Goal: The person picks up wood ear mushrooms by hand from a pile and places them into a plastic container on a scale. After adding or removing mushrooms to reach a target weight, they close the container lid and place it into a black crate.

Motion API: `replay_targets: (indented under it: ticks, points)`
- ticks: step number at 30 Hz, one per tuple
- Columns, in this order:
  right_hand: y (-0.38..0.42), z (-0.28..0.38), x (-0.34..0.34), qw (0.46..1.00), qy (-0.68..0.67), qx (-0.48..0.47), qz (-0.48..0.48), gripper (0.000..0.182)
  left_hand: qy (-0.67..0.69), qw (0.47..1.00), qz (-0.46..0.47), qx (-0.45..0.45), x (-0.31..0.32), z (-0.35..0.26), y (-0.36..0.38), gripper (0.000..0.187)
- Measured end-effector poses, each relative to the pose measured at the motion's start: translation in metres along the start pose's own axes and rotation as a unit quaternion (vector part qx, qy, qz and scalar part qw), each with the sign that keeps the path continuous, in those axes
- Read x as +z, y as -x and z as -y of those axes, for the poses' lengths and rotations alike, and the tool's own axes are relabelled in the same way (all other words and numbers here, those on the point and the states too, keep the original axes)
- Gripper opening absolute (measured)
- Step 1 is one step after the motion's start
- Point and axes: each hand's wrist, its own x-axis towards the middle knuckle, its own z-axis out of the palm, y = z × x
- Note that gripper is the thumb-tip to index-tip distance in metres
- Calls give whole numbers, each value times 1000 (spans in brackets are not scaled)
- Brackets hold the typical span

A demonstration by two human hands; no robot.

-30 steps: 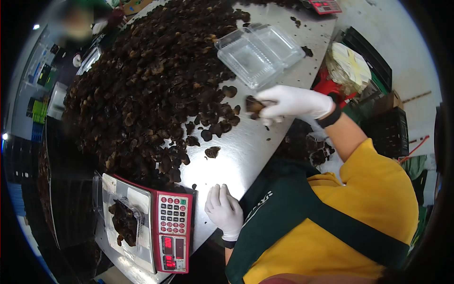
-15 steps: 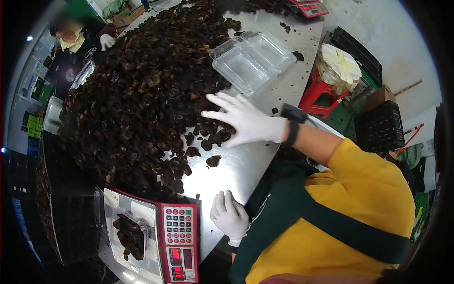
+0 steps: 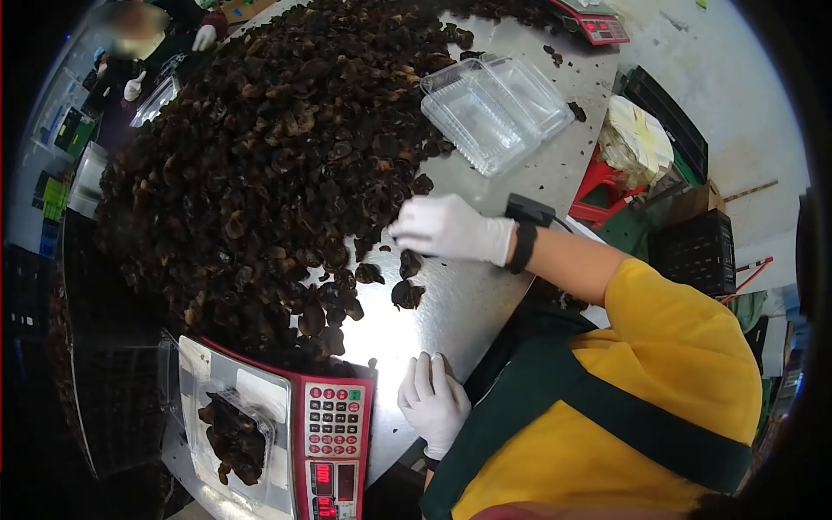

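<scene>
A large heap of dark, wet-looking fungus-like pieces (image 3: 260, 156) covers the metal table. At the heap's right edge is my right hand (image 3: 451, 228), white-gloved, its fingers curled in and pressed together; what they hold, if anything, is hidden. Dark pieces lie just below it. My left hand (image 3: 436, 407), also gloved, rests on the table near my apron, fingers extended and a little apart, nothing in it. Beside it stands a red scale (image 3: 335, 420), bearing a clear tray with dark pieces (image 3: 234, 438). An open clear plastic container (image 3: 494, 113) lies beyond my right hand.
Another red scale (image 3: 602, 30) is at the table's far end. A red stool (image 3: 598, 186) with a wrapped stack (image 3: 637, 139) stands beside the table, near a black crate (image 3: 693, 251). Across the heap, a person's gloved hand (image 3: 204, 37) shows at the upper left.
My right hand's spread fingers have curled in, and loose pieces near it have shifted. My left hand's fingers are straighter. The whole view has shifted slightly.
</scene>
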Motion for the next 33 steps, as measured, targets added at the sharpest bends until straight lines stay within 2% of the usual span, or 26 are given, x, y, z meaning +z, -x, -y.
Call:
replay_targets:
  ticks: [3, 5, 9, 11, 13, 15, 17, 19, 20, 21, 22, 23, 24, 25, 26, 27, 29, 31, 32, 33]
  points:
    - [-33, -15, -9, 987, -129, 54, -83, 18, 2, 1000, 1, -3, -2, -1, 1, 38]
    - [-45, -14, -28, 970, -190, 139, -61, 22, 4, 1000, -3, -7, -1, -1, 0, 38]
    - [-40, -7, -46, 945, -247, 209, -56, 25, 0, 1000, -16, -12, 2, -2, 0, 37]
    - [-34, -2, -53, 893, -339, 297, -16, 25, -2, 1000, -16, -15, 1, -3, 0, 37]
    - [-30, 1, -54, 873, -376, 309, -31, 25, 0, 1000, -17, -12, 1, -3, -2, 36]
    - [-27, -2, -50, 784, -503, 362, -39, 25, 0, 1000, -17, -11, 1, -3, -2, 35]
    - [-29, 2, -53, 774, -518, 362, -38, 23, 0, 1000, -18, -13, 1, -3, -2, 35]
    - [-33, 6, -54, 681, -629, 375, -12, 21, 20, 1000, -12, -16, -1, -3, -2, 34]
    - [-34, 4, -51, 682, -630, 371, -7, 21, 17, 1000, -15, -20, -3, -3, -3, 34]
    - [-34, 0, -45, 869, -460, 168, -76, 21, 53, 998, -10, -21, -5, -3, -4, 34]
    - [-39, -2, -40, 956, -249, -64, -139, 21, 84, 996, -9, -30, -9, -4, -7, 33]
    - [-51, 11, -54, 966, -216, -79, -118, 24, 63, 996, -20, -55, -14, -4, -9, 33]
    - [-57, 36, -66, 843, -500, 197, -25, 25, 128, 991, -3, -44, -23, -2, -9, 34]
    - [-74, 41, -68, 817, -528, 232, 20, 27, 191, 981, 9, -36, -32, 1, -7, 34]
    - [-89, 55, -69, 798, -556, 232, 35, 29, 191, 980, -10, -53, -48, 1, -5, 33]
    - [-103, 65, -66, 750, -609, 248, 72, 30, 170, 982, -24, -85, -66, 4, -2, 33]
    - [-136, 112, -71, 831, -533, 152, 52, 28, 122, 985, -104, -64, -108, 16, 4, 31]
    - [-158, 156, -73, 780, -598, 147, 113, 26, 55, 972, -191, -127, -152, 29, 11, 34]
    - [-166, 180, -71, 785, -592, 129, 127, 25, 43, 955, -233, -179, -174, 32, 7, 34]
    - [-176, 196, -54, 819, -563, 51, 93, 24, 58, 938, -258, -225, -190, 38, 3, 38]
